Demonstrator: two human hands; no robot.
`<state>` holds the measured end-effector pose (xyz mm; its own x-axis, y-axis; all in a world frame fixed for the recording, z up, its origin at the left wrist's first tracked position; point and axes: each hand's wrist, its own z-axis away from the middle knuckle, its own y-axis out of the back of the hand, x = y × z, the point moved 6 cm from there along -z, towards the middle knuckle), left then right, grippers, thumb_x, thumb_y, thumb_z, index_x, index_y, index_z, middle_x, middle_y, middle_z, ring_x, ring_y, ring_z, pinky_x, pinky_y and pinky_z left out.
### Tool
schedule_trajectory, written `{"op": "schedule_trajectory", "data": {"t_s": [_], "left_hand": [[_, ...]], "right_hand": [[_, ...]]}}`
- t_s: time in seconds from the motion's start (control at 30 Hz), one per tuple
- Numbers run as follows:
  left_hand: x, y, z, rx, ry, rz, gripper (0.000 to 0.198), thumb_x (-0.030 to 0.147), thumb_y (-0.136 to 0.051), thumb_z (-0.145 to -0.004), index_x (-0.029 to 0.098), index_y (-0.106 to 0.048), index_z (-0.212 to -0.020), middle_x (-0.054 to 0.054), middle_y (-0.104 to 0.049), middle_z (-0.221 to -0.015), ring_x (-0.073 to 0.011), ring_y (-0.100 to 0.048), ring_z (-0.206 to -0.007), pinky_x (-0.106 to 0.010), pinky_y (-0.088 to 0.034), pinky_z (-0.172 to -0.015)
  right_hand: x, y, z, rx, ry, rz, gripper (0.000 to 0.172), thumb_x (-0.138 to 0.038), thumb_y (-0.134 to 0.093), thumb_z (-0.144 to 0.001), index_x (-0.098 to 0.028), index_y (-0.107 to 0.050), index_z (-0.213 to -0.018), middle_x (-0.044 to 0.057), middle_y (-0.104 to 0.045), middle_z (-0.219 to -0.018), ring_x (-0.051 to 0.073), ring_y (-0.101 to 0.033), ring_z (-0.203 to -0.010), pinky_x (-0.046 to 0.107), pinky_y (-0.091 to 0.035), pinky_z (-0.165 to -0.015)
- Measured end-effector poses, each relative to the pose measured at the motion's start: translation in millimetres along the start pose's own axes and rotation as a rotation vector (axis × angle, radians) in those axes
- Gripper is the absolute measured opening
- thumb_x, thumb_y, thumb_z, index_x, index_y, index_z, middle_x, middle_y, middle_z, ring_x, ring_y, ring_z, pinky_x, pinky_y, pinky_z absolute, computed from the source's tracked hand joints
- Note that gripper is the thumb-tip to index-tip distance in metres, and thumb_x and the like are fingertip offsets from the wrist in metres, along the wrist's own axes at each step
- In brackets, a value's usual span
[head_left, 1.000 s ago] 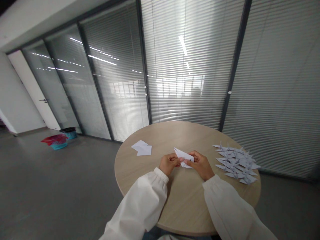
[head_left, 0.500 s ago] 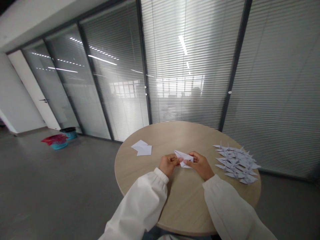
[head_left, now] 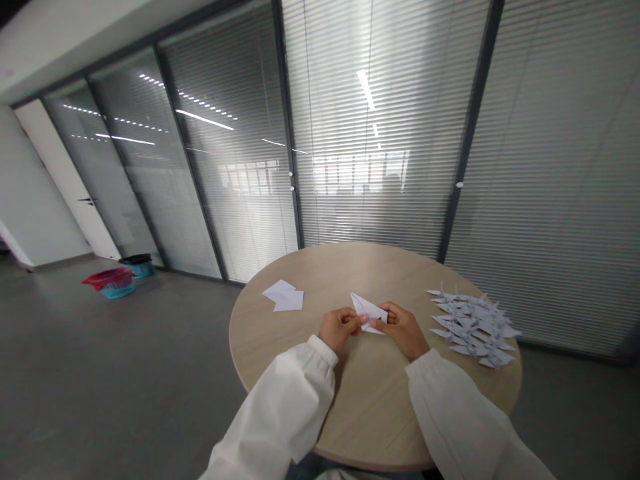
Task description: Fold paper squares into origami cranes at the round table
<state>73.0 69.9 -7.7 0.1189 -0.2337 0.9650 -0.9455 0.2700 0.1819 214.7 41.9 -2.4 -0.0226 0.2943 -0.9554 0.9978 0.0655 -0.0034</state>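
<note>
A partly folded piece of white paper (head_left: 369, 310) is held between both hands above the middle of the round table. My left hand (head_left: 341, 329) pinches its left edge with thumb and fingers. On the opposite side, my right hand (head_left: 403, 329) grips the paper, its thumb resting on the front face and its fingers behind. One pointed corner of the paper sticks up at the upper left. The fingertips cover part of the lower folds.
The round wooden table (head_left: 350, 267) carries several loose white paper sheets (head_left: 289, 299) at left and a cluster of folded paper cranes (head_left: 475, 327) at right. Two lined bins, one with a red bag (head_left: 113, 279), stand on the floor. Glass partitions with blinds (head_left: 375, 133) rise behind.
The folded paper has tilted slightly, its upper-left corner now pointing higher. Both hands keep their grip and have barely shifted.
</note>
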Motion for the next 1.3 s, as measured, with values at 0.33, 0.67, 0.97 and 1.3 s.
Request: {"op": "schedule_trajectory", "data": {"t_s": [0.33,0.67,0.97,1.3], "left_hand": [[6,0.0,7,-0.012,0.0,-0.089,0.04,0.054,-0.061,-0.065,0.014,-0.058,-0.063,0.0,-0.06,-0.052,-0.0118,-0.056,-0.05,-0.022,-0.042,-0.051],[5,-5.4,5,-0.085,-0.077,-0.13,0.043,0.057,-0.052,-0.073,0.014,-0.055,-0.065,-0.001,-0.059,-0.056,-0.0105,-0.052,-0.053,-0.022,-0.041,-0.056],[22,-6.1,10,-0.078,-0.229,-0.405,0.046,0.052,-0.039,-0.082,0.014,-0.051,-0.059,0.004,-0.04,-0.051,-0.0081,-0.037,-0.051,-0.02,-0.027,-0.05],[30,-7.2,13,-0.092,-0.285,-0.344,0.045,0.051,-0.041,-0.081,0.015,-0.044,-0.053,0.004,-0.035,-0.05,-0.0078,-0.034,-0.051,-0.021,-0.026,-0.05]], "right_hand": [[-2,-2,0,-0.006,-0.013,-0.007,0.034,-0.037,-0.075,-0.06,-0.015,-0.058,-0.08,0.001,-0.065,-0.07,0.016,-0.059,-0.063,0.024,-0.044,-0.057],[-7,0,1,0.007,0.013,-0.009,0.034,-0.039,-0.073,-0.062,-0.015,-0.06,-0.083,0.002,-0.066,-0.073,0.017,-0.06,-0.066,0.024,-0.045,-0.059],[-6,0,0,-0.002,0.013,-0.074,0.035,-0.039,-0.074,-0.062,-0.015,-0.059,-0.083,0.003,-0.066,-0.076,0.017,-0.06,-0.068,0.025,-0.045,-0.062],[2,-2,-1,-0.041,-0.01,-0.051,0.042,-0.044,-0.074,-0.06,-0.015,-0.061,-0.086,0.005,-0.067,-0.076,0.02,-0.061,-0.071,0.029,-0.047,-0.066]]}}
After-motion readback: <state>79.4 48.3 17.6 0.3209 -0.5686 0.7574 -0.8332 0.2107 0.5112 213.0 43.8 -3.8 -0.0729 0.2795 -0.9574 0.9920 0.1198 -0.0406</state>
